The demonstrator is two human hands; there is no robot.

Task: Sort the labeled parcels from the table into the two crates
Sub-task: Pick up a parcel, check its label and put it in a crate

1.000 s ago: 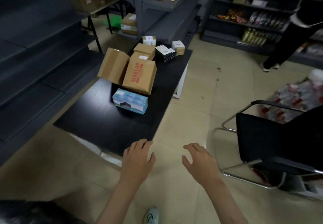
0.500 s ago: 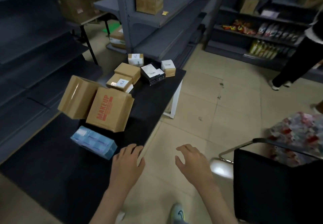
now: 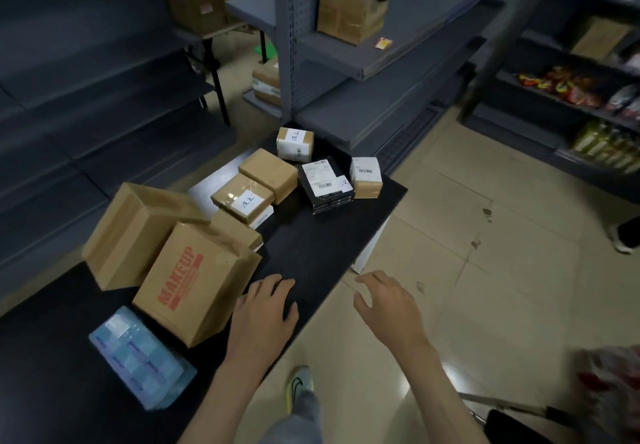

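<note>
A low black table (image 3: pixel 311 246) carries several parcels. A brown box printed MAKEUP (image 3: pixel 194 284) leans against a plain brown box (image 3: pixel 135 232). In front of them lies a blue pack (image 3: pixel 142 357). Farther back sit a flat labeled parcel (image 3: pixel 242 197), a plain brown one (image 3: pixel 268 175), a black labeled stack (image 3: pixel 325 183) and two small white-labeled boxes (image 3: pixel 295 143) (image 3: pixel 366 176). My left hand (image 3: pixel 263 315) hovers empty over the table's near edge beside the MAKEUP box. My right hand (image 3: pixel 391 308) hangs empty over the floor with loosely bent fingers. No crates are visible.
Grey shelving (image 3: pixel 346 62) stands behind the table, with a cardboard box (image 3: pixel 349 15) on it. Stocked shelves (image 3: pixel 571 97) line the right wall. Another person's shoe (image 3: pixel 623 239) shows at the right edge. A black chair (image 3: pixel 519 423) is at the lower right.
I have walked closer to the table, so the parcels loom larger. Both hands moved forward, the left now over the table edge. The chair slid toward the lower right of view.
</note>
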